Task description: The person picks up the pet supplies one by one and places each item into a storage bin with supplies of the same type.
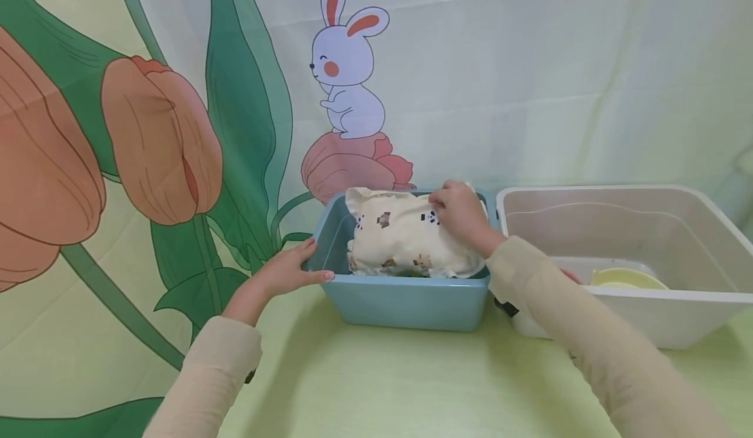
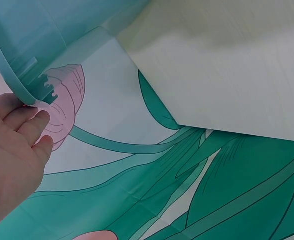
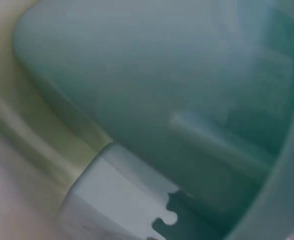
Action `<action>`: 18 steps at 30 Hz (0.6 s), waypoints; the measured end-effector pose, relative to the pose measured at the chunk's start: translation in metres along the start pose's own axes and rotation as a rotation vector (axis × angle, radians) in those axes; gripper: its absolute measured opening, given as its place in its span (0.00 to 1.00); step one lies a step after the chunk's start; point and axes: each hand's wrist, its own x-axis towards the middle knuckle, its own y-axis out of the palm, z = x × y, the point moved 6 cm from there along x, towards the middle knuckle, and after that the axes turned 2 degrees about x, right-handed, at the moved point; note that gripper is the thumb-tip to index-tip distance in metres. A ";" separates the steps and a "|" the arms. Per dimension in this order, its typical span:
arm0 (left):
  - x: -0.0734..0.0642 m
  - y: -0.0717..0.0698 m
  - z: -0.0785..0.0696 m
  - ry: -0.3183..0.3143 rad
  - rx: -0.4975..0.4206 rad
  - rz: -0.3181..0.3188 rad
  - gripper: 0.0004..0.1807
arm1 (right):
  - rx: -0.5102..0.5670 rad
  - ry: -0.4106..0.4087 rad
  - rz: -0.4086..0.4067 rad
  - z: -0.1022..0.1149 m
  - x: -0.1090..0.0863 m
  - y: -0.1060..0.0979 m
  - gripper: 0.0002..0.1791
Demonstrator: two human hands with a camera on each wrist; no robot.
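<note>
A light blue plastic bin (image 1: 406, 304) stands on the table. In its top lies a small cream pillow (image 1: 382, 238) printed with little animals, filling most of the opening. My right hand (image 1: 463, 217) pinches the pillow near its upper right corner, fingers bent into the fabric. At the bin's front left corner, my left hand (image 1: 287, 269) grips the rim, thumb along the front and fingers at the left side. The left wrist view shows the same hand (image 2: 17, 150) with fingers curled at the rim. In the right wrist view the bin's wall (image 3: 137, 85) appears blurred, the right fingers hidden.
Close on the right stands a larger off-white bin (image 1: 653, 314), holding a pale yellow rounded item (image 1: 626, 278) and something red, mostly hidden. Behind rises a cloth backdrop (image 1: 470, 98) with tulips and a rabbit. The pale green tabletop (image 1: 406, 386) extends in front.
</note>
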 end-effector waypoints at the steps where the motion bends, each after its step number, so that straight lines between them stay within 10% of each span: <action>1: 0.000 0.000 0.000 0.001 0.000 -0.001 0.49 | 0.003 0.001 -0.002 0.000 0.000 0.001 0.11; 18: 0.002 0.000 0.001 -0.018 -0.030 -0.001 0.51 | 0.071 0.096 0.119 -0.007 -0.007 0.027 0.11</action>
